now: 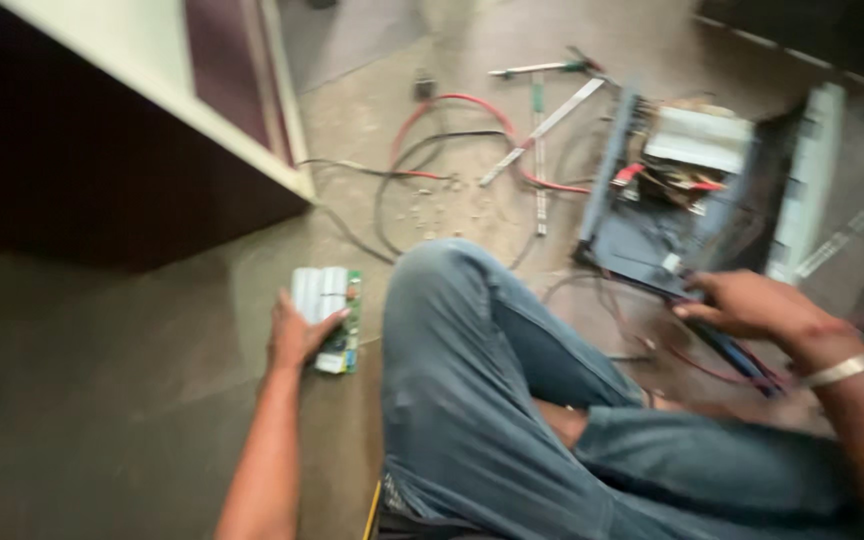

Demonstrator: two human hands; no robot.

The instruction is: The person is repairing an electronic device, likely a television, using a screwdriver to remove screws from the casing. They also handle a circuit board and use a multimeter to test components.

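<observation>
left hand [297, 335] laid flat on circuit board [332, 318], 9 o'clock, fingers spread | right hand [752, 305] closed on wires [742, 362] at opened metal case [692, 195], 3 o'clock

Makeshift repair spot on a bare stone floor [102, 400], likely a home or small workshop: opened metal casing [697, 190] with wiring exposed, loose red and black cables [432, 150], metal strips [542, 125] and a circuit board [330, 318] scattered beside a pale cabinet [202, 90].

- The opened metal chassis [697, 190] is motion-blurred; its inner parts cannot be told apart.
- The right hand [752, 305] hides the cables beneath it.
- The left hand [297, 335] covers part of the green circuit board [330, 318].
</observation>
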